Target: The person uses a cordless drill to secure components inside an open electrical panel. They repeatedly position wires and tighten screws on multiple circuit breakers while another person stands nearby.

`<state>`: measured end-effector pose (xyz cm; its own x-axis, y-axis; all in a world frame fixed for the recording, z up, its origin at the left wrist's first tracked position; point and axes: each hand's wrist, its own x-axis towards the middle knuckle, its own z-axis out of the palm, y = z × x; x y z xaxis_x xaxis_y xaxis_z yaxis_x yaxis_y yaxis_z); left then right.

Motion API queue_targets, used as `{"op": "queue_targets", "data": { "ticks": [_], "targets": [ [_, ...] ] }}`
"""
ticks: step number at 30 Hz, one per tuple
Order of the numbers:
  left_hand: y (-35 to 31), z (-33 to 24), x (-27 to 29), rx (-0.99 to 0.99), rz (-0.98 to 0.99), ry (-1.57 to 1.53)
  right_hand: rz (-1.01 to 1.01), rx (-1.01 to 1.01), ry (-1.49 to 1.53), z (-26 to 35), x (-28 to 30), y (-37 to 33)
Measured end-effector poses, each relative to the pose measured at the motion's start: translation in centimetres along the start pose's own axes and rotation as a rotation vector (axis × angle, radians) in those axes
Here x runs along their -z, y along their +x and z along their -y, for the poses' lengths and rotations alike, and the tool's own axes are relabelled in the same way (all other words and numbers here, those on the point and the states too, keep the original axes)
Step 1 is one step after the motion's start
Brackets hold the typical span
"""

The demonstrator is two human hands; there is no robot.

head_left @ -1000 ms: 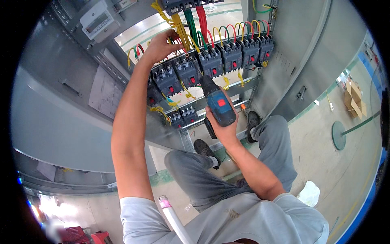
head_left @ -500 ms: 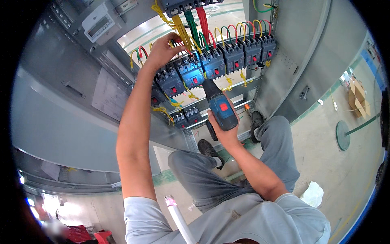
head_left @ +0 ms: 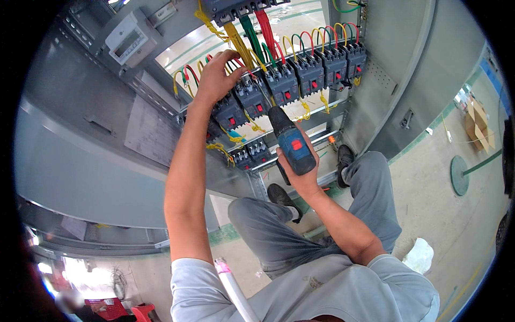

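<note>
My right hand [head_left: 301, 178] is wrapped round the grip of a blue and black cordless drill [head_left: 294, 146]. A long thin driver bit [head_left: 264, 92] runs from its chuck up to the top terminals of a dark grey circuit breaker [head_left: 250, 100] with a red switch. My left hand [head_left: 219, 79] is above the neighbouring breaker, thumb and fingers closed on a thin red wire [head_left: 248, 71] whose end reaches the same terminals. The fingers partly hide the wire. Bundled yellow wires [head_left: 240, 45] hang just right of the left fingertips.
More breakers [head_left: 310, 78] with looped coloured wires continue rightward. A larger breaker [head_left: 244, 6] is above. Two small breakers [head_left: 251, 153] are mounted lower. Grey cabinet walls [head_left: 386, 59] flank the row, with a meter [head_left: 127, 43] at upper left. A cardboard piece [head_left: 477, 126] lies at right.
The bluish light from the drill on the breaker has gone out. The whole view has shifted slightly. Both hands keep nearly the same place at the breaker.
</note>
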<state>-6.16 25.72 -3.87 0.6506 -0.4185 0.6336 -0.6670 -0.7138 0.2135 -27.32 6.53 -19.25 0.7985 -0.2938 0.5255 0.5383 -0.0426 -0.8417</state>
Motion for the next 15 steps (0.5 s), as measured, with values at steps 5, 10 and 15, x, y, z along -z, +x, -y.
{"op": "queue_targets", "data": {
  "ticks": [5,10,15],
  "targets": [
    [-0.1,-0.6,-0.1,0.012,-0.016,0.066,-0.004,0.031,0.033,-0.3,-0.1,0.0],
    [-0.1,-1.2,0.1,0.04,0.02,0.123,0.006,0.006,0.021,-0.4,-0.1,-0.1],
    [0.2,-1.0,0.2,0.051,0.044,0.098,0.004,0.015,0.017,-0.8,-0.1,0.0]
  ]
}}
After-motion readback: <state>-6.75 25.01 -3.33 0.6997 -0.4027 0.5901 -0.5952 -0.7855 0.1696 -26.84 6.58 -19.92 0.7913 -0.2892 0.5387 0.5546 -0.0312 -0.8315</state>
